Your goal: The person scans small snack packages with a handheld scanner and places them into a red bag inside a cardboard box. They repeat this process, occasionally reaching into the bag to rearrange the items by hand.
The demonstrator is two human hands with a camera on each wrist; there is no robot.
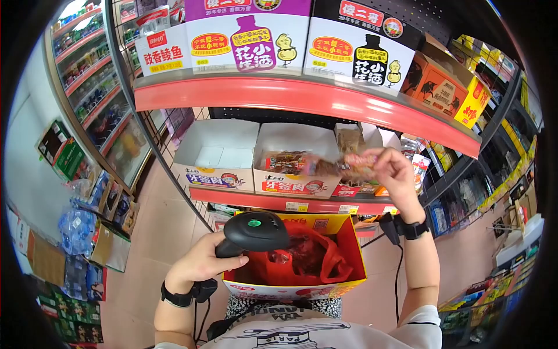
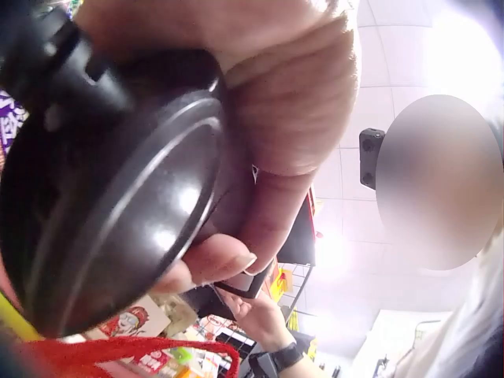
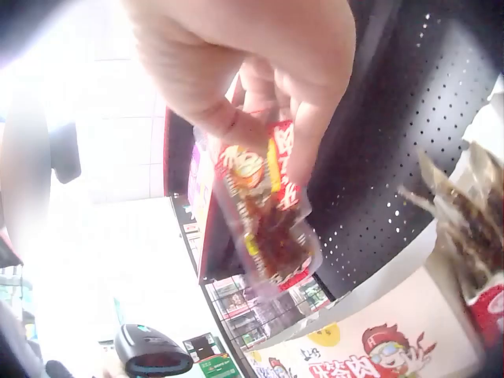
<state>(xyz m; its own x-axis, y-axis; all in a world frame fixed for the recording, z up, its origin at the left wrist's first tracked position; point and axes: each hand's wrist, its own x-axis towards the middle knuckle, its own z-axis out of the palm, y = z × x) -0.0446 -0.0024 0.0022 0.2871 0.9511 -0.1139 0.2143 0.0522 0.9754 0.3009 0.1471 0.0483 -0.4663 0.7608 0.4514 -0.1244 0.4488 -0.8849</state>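
Note:
My left hand [image 1: 196, 259] grips the handle of a black barcode scanner [image 1: 258, 228], which shows a green light on top. In the left wrist view the scanner's dark, glossy head [image 2: 150, 205] fills much of the picture. My right hand [image 1: 396, 173] pinches a small clear snack packet [image 3: 272, 213] with red and yellow print and brown contents. In the head view the packet is blurred, over the shelf to the right of an open display box [image 1: 296, 185] with similar packets inside. Another open white display box [image 1: 216, 138] stands to its left.
Below the shelf, a yellow-rimmed box [image 1: 361, 250] holds a red bag [image 1: 334, 264] close to my body. A red shelf edge [image 1: 302, 96] runs above the display boxes. Larger cartons [image 1: 247, 41] stand on the upper shelf. Bottled goods [image 1: 75, 232] are stacked on the floor at left.

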